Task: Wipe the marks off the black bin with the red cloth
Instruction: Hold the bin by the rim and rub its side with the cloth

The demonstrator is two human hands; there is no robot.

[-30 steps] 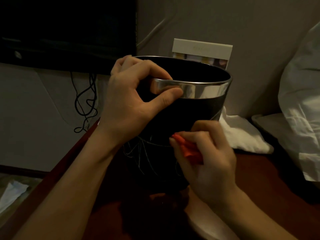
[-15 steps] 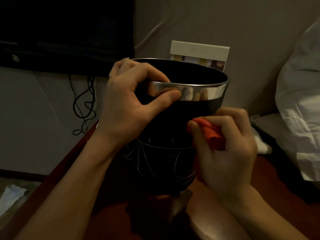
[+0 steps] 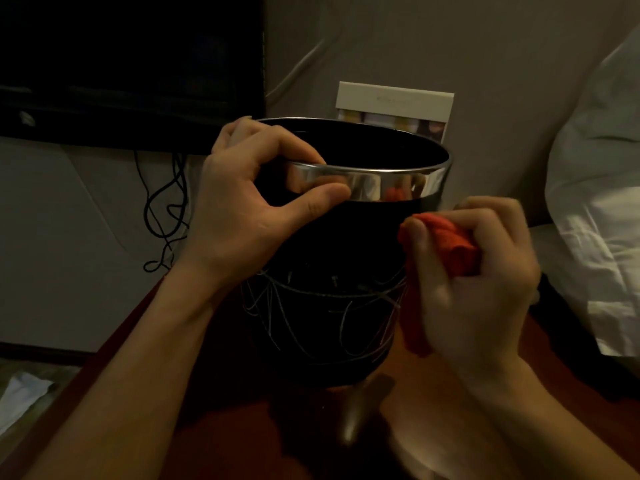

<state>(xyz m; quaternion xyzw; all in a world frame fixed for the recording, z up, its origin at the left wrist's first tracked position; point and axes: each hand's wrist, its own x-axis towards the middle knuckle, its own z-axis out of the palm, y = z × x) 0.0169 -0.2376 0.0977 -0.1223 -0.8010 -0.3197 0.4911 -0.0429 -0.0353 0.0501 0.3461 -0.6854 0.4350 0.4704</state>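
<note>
Left hand (image 3: pixel 242 209) grips the black bin (image 3: pixel 332 271) at its chrome rim (image 3: pixel 374 183), thumb outside, fingers curled over the edge. Right hand (image 3: pixel 474 278) clutches the bunched red cloth (image 3: pixel 446 244) against the bin's right side. Bin upright on the reddish surface (image 3: pixel 450 403) (inside too dark to read). White scribble marks (image 3: pixel 322 313) cover the lower wall.

A dark reddish counter (image 3: pixel 450 393) carries the black bin (image 3: pixel 329 323), which stands upright on it near its middle.
</note>
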